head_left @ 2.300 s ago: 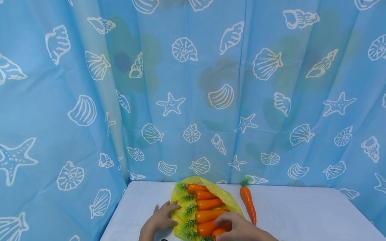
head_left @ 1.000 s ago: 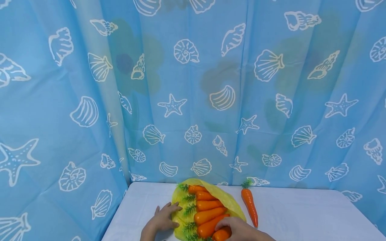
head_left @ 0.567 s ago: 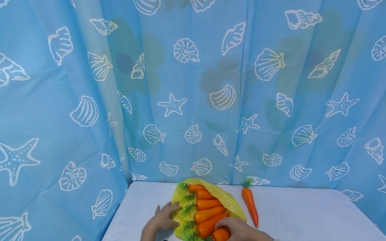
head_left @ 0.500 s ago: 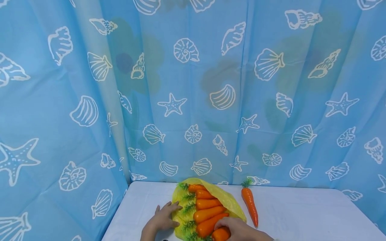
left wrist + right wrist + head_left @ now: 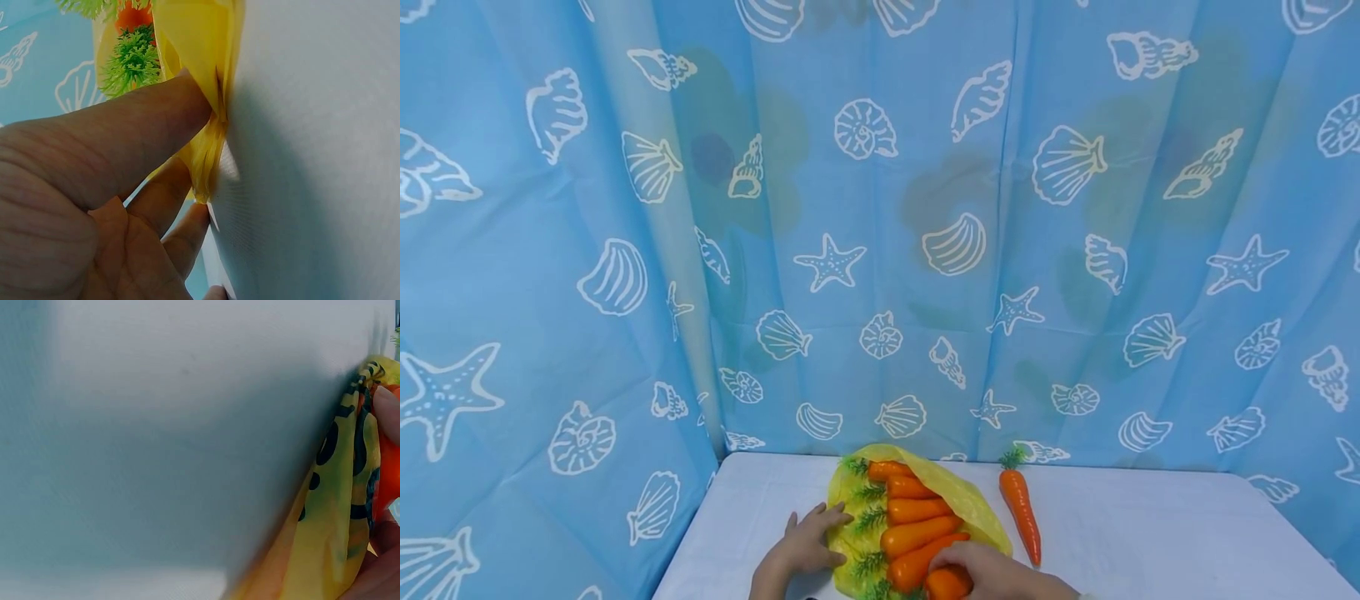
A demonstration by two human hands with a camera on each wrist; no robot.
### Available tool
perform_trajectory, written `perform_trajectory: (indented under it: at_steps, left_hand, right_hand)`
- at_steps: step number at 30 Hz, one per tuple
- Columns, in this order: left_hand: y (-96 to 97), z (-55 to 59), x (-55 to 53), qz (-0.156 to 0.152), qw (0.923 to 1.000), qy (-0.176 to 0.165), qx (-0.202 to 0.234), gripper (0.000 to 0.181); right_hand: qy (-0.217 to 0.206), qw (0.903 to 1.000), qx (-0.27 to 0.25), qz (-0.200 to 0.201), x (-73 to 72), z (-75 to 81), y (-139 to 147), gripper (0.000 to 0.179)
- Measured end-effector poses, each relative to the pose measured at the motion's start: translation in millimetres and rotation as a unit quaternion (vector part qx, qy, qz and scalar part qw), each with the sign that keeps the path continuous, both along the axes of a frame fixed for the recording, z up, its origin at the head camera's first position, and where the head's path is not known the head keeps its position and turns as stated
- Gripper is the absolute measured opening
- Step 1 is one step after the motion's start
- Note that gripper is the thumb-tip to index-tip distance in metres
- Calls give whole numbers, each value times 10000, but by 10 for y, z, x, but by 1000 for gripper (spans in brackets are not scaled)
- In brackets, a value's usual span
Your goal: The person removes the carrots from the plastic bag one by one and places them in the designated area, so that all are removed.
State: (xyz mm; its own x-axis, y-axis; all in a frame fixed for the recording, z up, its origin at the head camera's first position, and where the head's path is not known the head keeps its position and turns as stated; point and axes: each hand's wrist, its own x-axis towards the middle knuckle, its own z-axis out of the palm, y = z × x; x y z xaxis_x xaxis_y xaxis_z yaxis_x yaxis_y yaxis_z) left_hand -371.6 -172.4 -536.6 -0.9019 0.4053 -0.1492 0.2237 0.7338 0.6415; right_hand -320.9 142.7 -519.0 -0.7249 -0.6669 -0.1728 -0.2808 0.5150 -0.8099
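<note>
Several glossy toy carrots (image 5: 917,535) with green plastic tops lie in a row on a yellow plastic bag (image 5: 981,508), its far-right edge folded up beside their tips. My left hand (image 5: 808,540) rests at the bag's left edge with fingers spread; in the left wrist view the thumb (image 5: 144,122) and fingertips touch the crumpled yellow plastic. With curled fingers my right hand (image 5: 992,571) grips the nearest carrot (image 5: 947,583), whose lower part is cut off by the frame. In the right wrist view, a fingertip (image 5: 389,412) presses on orange beside the bag's black-printed side.
A single carrot (image 5: 1021,517) lies apart, right of the bag, its top toward the back edge. The white table (image 5: 1150,533) runs back to a blue curtain (image 5: 880,250) printed with shells and starfish, which also hangs along the left.
My right hand keeps its hold and the nearest carrot has shifted slightly left. The bag's right edge reaches farther right than at first. My left hand stays at the bag's edge.
</note>
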Motion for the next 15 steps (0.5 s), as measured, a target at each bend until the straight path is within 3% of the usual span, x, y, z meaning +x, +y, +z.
perform_trajectory:
  at_steps: [1,4,11,15]
  left_hand:
    - [1,-1,1,-3,10000,-7,-9,49]
    - [6,-6,-2,17,10000,-40,-9,50]
    - [5,-11,-6,16,10000,4,-19,49]
    - [7,-1,8,14,10000,8,-30,49]
  right_hand:
    - [-94,9996,224,-173,40,39,38,37]
    - [-129,9994,226,-218,65,123,54,37]
    - [681,9976,102,-82,45,242,6,43]
    - [915,9956,79,-162,33,297,-19,47]
